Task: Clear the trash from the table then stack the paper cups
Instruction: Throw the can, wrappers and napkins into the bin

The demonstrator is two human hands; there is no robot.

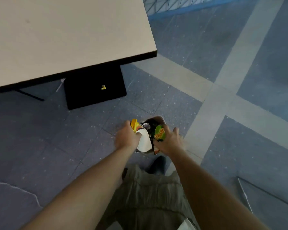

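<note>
bin [160,118] sits just below both grips: left grip [125,136] curled round a yellow wrapper [134,125] and white napkin [144,142], right grip [169,141] clamped on a green snack packet [159,132]. tabletop [56,39] lies well beyond the left grip.

left hand [125,138]: grips yellow wrapper [134,124], white napkin [144,141] | right hand [170,142]: holds green packet [160,132] | over bin [161,119]

Forearms [93,185] are bare as far up as you can see. Trousers [148,198] are a baggy olive-grey, pretty crumpled, with folds across the thighs. One dark shoe [157,164] pokes out past the knee, bit too blurry to say what kind.
</note>
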